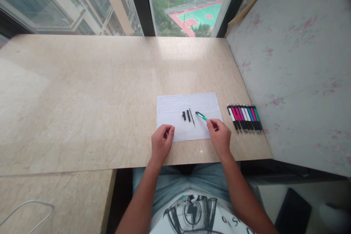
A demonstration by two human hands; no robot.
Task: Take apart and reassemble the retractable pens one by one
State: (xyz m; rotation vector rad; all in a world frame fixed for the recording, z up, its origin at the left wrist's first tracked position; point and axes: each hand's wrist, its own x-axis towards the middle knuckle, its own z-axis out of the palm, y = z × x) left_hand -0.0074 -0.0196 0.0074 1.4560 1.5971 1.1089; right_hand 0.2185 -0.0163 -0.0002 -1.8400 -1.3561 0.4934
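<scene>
A white sheet of paper [175, 111] with faint handwriting lies on the beige marble-look table [82, 98]. On it lie small black pen parts [185, 115] and a thin black refill [192, 117]. My right hand [219, 135] pinches the end of a teal pen barrel [201, 116] that rests on the paper. My left hand [162, 142] rests at the paper's lower left corner with its fingers curled in; nothing shows in it.
A row of several pens [245, 117] in pink, purple, blue, white and teal lies right of the paper near the table's right edge. A wall [296, 62] stands right of the table, a window [189, 3] behind. A white cable [27, 212] lies lower left.
</scene>
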